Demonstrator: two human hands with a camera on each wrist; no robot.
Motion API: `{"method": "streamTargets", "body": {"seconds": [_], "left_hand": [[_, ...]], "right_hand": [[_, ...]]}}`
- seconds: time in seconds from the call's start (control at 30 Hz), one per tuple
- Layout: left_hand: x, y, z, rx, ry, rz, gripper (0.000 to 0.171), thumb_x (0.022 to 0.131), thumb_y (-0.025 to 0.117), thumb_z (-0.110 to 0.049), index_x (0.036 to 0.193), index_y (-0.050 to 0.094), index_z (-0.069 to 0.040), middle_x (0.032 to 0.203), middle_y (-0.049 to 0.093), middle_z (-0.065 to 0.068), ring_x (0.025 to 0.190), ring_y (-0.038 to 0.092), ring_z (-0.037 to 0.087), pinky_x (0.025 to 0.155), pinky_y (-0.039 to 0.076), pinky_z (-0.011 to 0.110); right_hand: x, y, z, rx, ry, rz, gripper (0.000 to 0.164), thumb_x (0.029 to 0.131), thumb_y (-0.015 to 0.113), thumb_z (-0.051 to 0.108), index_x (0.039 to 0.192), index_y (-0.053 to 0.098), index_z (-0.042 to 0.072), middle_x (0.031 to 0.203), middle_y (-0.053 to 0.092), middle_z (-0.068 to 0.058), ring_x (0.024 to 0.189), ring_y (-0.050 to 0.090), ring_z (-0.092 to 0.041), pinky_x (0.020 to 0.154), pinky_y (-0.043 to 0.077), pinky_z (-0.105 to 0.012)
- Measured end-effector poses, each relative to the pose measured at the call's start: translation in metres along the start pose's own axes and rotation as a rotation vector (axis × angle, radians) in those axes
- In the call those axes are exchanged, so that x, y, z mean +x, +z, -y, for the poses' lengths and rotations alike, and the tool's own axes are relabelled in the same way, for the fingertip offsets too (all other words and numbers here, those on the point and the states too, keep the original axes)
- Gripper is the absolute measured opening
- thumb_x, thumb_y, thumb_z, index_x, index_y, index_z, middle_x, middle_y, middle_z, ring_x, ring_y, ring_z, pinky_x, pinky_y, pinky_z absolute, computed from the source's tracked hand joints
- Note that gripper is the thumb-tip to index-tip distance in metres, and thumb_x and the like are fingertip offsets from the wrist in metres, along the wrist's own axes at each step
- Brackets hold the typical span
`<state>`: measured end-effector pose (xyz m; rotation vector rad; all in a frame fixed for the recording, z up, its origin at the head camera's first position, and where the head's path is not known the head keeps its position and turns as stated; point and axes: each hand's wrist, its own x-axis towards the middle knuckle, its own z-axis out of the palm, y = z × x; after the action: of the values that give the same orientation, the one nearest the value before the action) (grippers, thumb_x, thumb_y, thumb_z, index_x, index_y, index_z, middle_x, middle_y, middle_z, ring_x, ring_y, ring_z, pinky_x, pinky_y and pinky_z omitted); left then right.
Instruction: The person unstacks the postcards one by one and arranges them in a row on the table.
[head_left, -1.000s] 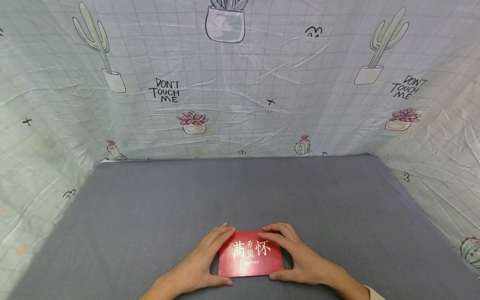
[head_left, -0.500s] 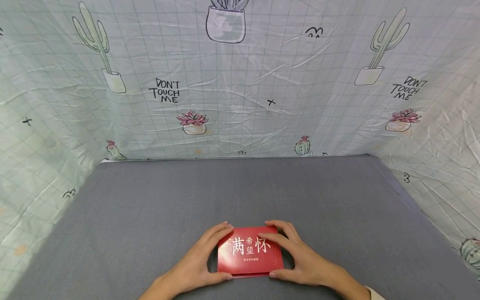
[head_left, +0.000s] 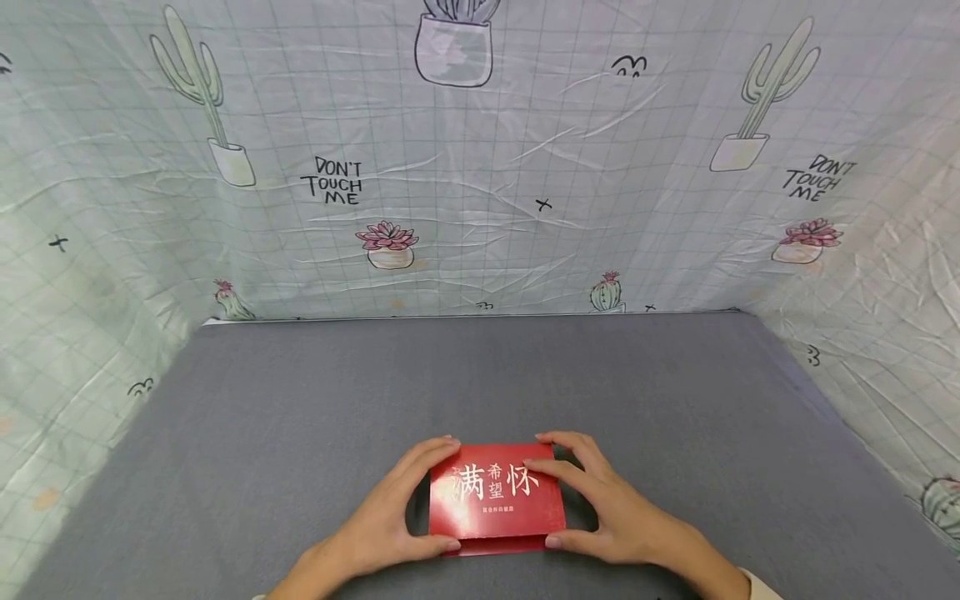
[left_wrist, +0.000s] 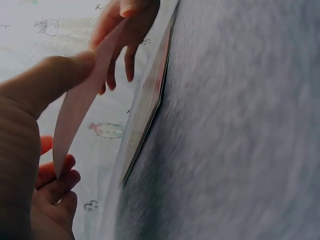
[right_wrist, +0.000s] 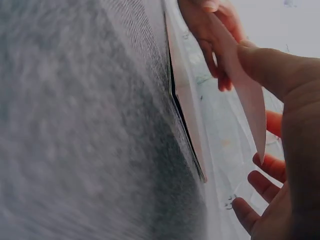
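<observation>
My left hand (head_left: 382, 517) and right hand (head_left: 611, 512) hold a red card (head_left: 495, 512) printed with white Chinese characters. Each thumb lies at the near edge and the fingers reach the far edge, one hand per side. A right fingertip overlaps the printed face. Seen edge-on in the left wrist view, the card (left_wrist: 82, 102) is thin, slightly bowed and raised off the table; its underside looks pale. Beneath it, a second flat red piece (head_left: 501, 546) shows as a strip along the near side. In the right wrist view this flat piece (right_wrist: 186, 112) lies on the table with a gap under the card.
A dark grey cloth covers the table (head_left: 480, 383). Behind it and along both sides hangs a pale curtain (head_left: 480, 167) printed with cacti and lettering.
Both hands have lifted the printed card and shifted it slightly away from me. The red piece underneath has come into sight along the near edge.
</observation>
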<state>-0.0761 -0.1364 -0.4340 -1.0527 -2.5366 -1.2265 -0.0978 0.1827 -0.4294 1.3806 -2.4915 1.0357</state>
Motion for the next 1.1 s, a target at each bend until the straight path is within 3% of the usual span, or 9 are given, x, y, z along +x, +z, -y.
{"method": "streamTargets", "body": {"seconds": [0.23,0.37,0.57,0.73,0.93,1.1], "left_hand": [[0.005,-0.014,-0.001,0.0,0.048,-0.037,0.081,0.072,0.085,-0.027,0.14,0.044,-0.011,0.145,0.032,0.007,0.125,0.041,0.022,0.095,0.045,0.041],[0.005,-0.024,0.0,0.036,0.042,-0.076,0.081,0.07,0.087,-0.025,0.138,0.047,-0.011,0.145,0.033,0.006,0.124,0.043,0.022,0.095,0.045,0.039],[0.006,-0.045,0.005,0.111,0.009,-0.104,0.081,0.07,0.087,-0.029,0.139,0.047,-0.012,0.145,0.037,0.005,0.123,0.044,0.022,0.093,0.047,0.036],[0.008,-0.067,0.009,0.136,-0.06,-0.109,0.085,0.07,0.086,-0.03,0.142,0.044,-0.015,0.147,0.036,-0.002,0.126,0.043,0.017,0.09,0.048,0.04],[0.01,-0.092,0.019,0.084,-0.1,-0.111,0.086,0.07,0.087,-0.022,0.144,0.043,-0.013,0.149,0.033,-0.001,0.13,0.037,0.02,0.098,0.036,0.019],[0.009,-0.097,0.027,0.064,-0.163,-0.137,0.085,0.073,0.085,-0.019,0.145,0.041,-0.013,0.151,0.028,0.002,0.132,0.032,0.022,0.092,0.044,0.025]], "right_hand": [[0.016,-0.006,0.003,-0.027,-0.013,-0.01,0.068,0.081,0.074,0.039,0.14,0.046,0.019,0.147,0.032,-0.007,0.13,0.029,-0.023,0.092,0.046,-0.042],[0.028,-0.008,0.004,-0.035,-0.016,-0.008,0.067,0.082,0.073,0.041,0.14,0.047,0.02,0.147,0.032,-0.006,0.13,0.029,-0.023,0.091,0.046,-0.044],[0.051,-0.01,0.004,-0.045,-0.006,0.014,0.065,0.083,0.07,0.044,0.139,0.046,0.021,0.149,0.029,-0.002,0.132,0.028,-0.023,0.092,0.046,-0.046],[0.074,-0.009,0.005,-0.043,0.021,0.026,0.066,0.083,0.07,0.046,0.139,0.046,0.022,0.15,0.027,0.001,0.133,0.026,-0.021,0.093,0.048,-0.042],[0.102,0.001,0.006,-0.054,0.03,0.013,0.063,0.084,0.068,0.047,0.138,0.048,0.022,0.151,0.024,0.003,0.135,0.023,-0.016,0.099,0.042,-0.044],[0.117,0.005,0.005,0.017,0.058,0.011,0.061,0.084,0.071,0.042,0.137,0.049,0.021,0.151,0.024,0.005,0.135,0.023,-0.014,0.098,0.043,-0.041]]}}
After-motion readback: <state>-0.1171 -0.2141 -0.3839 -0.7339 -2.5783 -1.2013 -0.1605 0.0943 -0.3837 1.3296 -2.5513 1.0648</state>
